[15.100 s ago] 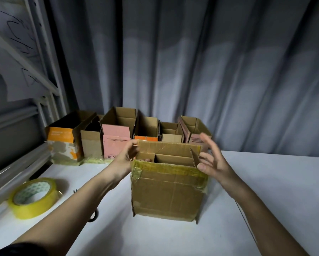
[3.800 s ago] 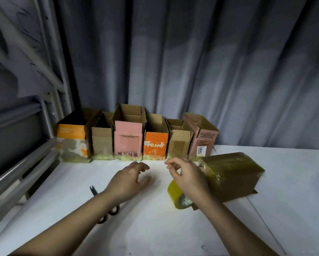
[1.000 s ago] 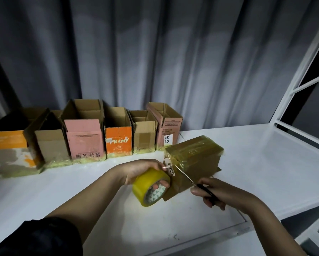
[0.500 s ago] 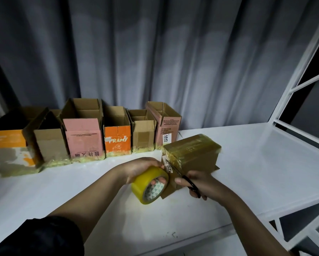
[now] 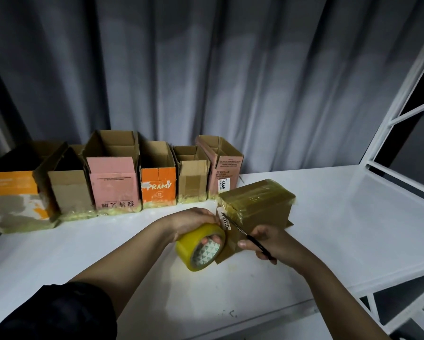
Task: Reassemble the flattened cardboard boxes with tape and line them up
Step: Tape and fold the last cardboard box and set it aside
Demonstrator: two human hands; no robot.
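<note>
A brown cardboard box (image 5: 260, 204), its top wrapped in yellowish tape, stands upside down on the white table (image 5: 329, 229). My left hand (image 5: 196, 219) grips a yellow tape roll (image 5: 201, 246) just left of the box, with a strip running to the box's near corner. My right hand (image 5: 267, 241) holds black scissors (image 5: 250, 239) whose blades point up-left at that strip. Several open boxes stand in a row at the back: an orange-white box (image 5: 12, 192), a plain brown box (image 5: 68, 185), a pink box (image 5: 112, 177), an orange box (image 5: 158, 182), a small brown box (image 5: 192, 177) and a dusky pink box (image 5: 222, 165).
A grey curtain (image 5: 206, 69) hangs behind the row. A white metal frame (image 5: 402, 114) rises at the right, with the table edge and a gap below it at the lower right. Bare tabletop lies to the right of the taped box.
Over the last second my right hand brought the scissors up to the tape strip between roll and box. The left hand kept the roll beside the box.
</note>
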